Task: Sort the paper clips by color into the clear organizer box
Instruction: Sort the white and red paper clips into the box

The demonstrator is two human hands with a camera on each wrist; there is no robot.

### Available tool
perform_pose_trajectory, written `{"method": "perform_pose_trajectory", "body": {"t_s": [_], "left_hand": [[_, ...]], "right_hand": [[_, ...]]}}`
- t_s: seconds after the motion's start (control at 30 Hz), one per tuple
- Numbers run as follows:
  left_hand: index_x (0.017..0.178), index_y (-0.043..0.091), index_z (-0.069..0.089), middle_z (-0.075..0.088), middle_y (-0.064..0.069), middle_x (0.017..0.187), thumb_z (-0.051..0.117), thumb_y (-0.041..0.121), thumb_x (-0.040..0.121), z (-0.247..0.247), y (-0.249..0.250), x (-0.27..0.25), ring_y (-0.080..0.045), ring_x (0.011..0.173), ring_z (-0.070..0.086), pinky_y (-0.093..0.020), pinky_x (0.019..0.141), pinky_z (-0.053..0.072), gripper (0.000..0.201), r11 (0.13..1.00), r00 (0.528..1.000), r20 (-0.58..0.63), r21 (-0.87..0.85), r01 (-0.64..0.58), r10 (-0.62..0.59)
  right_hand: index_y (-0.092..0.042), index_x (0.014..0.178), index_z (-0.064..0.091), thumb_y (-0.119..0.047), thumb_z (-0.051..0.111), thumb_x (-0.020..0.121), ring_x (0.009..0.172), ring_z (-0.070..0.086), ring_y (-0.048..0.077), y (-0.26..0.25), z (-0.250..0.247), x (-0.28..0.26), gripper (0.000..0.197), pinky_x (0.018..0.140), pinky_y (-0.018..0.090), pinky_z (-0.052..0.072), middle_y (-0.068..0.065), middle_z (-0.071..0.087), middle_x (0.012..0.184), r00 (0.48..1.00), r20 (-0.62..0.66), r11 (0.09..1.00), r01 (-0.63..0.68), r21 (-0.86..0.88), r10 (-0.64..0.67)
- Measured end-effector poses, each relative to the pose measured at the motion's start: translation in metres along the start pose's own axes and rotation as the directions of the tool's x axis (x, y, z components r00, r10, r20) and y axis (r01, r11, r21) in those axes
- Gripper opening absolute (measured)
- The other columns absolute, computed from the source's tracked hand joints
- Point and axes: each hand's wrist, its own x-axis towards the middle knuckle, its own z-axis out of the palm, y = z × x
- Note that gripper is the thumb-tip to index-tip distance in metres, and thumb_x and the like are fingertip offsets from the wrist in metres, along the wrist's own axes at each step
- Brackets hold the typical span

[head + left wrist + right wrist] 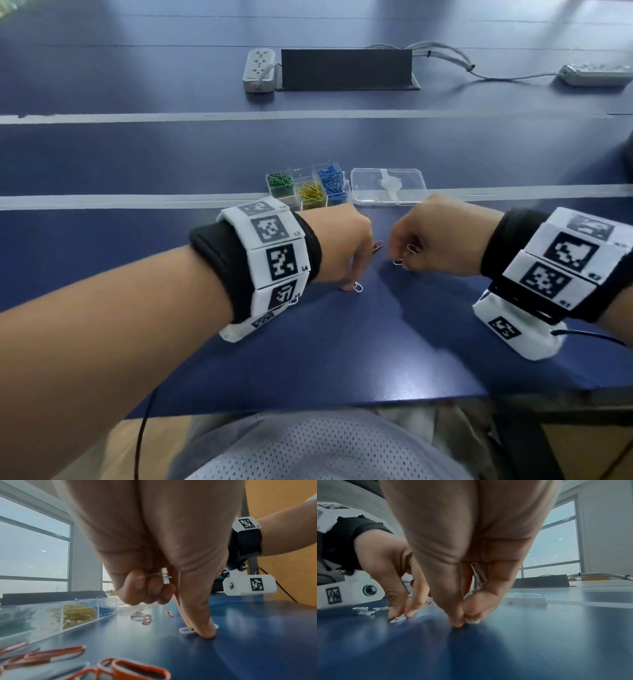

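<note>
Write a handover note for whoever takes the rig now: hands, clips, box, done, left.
Left hand: silver clips tucked in its curled fingers, fingertip pressing a white clip on the table.
Right hand: silver clip held in the palm, fingertips pinching another clip off the table.
Box: green, yellow and blue clips already in separate compartments; lid lies beside it, to the right.
Left: red clips and white and silver ones, loose on the table or in hand, go into the box.

Green clips (281,180), yellow clips (311,193), blue clips (331,181); navy table (342,325), white-striped.
</note>
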Motion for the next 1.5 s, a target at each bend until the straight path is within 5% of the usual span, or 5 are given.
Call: {"method": "perform_pose_trajectory", "body": {"t_s": [0.53,0.67,0.93,1.13,1.5], "left_hand": [[0.109,0.017,0.063,0.06,0.0,0.096,0.049,0.015,0.089,-0.02,-0.057,-0.042,-0.022,0.099,0.058,-0.02,0.073,0.034,0.025,0.852,0.868,-0.154,-0.334,0.403,-0.471],[0.112,0.018,0.066,0.067,-0.004,0.111,0.045,0.009,0.091,-0.03,-0.076,-0.046,-0.025,0.101,0.061,-0.021,0.074,0.038,0.031,0.778,0.791,-0.188,-0.41,0.476,-0.582],[0.098,0.013,0.071,0.071,-0.012,0.101,0.049,0.009,0.088,-0.031,-0.08,-0.033,-0.03,0.094,0.068,-0.03,0.079,0.051,0.024,0.733,0.765,-0.166,-0.467,0.494,-0.622],[0.087,0.02,0.062,0.065,-0.007,0.086,0.053,0.003,0.083,-0.03,-0.08,-0.028,-0.027,0.097,0.064,-0.026,0.07,0.04,0.02,0.749,0.748,-0.218,-0.433,0.502,-0.627],[0.104,0.021,0.067,0.068,-0.008,0.109,0.053,0.003,0.084,-0.03,-0.074,-0.027,-0.027,0.106,0.062,-0.027,0.078,0.046,0.031,0.751,0.725,-0.291,-0.478,0.455,-0.624]], "right_hand": [[-0.016,0.097,0.075,-0.01,0.055,0.083,0.056,0.062,0.008,-0.073,-0.062,0.09,0.025,0.071,0.021,0.054,-0.006,0.063,0.05,0.99,-0.066,0.946,-0.099,0.309,0.125],[-0.01,0.105,0.072,-0.012,0.062,0.082,0.077,0.067,0.016,-0.09,-0.059,0.111,0.025,0.081,0.03,0.056,0.005,0.076,0.095,0.986,-0.064,0.963,-0.134,0.235,0.153],[-0.007,0.109,0.068,-0.014,0.062,0.084,0.099,0.07,0.024,-0.097,-0.062,0.116,0.027,0.091,0.04,0.055,0.01,0.072,0.106,0.975,-0.051,0.934,-0.191,0.303,0.216],[-0.006,0.104,0.066,-0.007,0.05,0.086,0.073,0.067,0.022,-0.1,-0.065,0.109,0.024,0.06,0.028,0.055,0.009,0.07,0.088,0.973,-0.02,0.888,-0.203,0.413,0.232],[-0.001,0.113,0.061,-0.001,0.038,0.092,0.092,0.071,0.036,-0.099,-0.063,0.102,0.032,0.083,0.048,0.058,0.021,0.07,0.104,0.97,0.009,0.787,-0.203,0.583,0.243]]}}
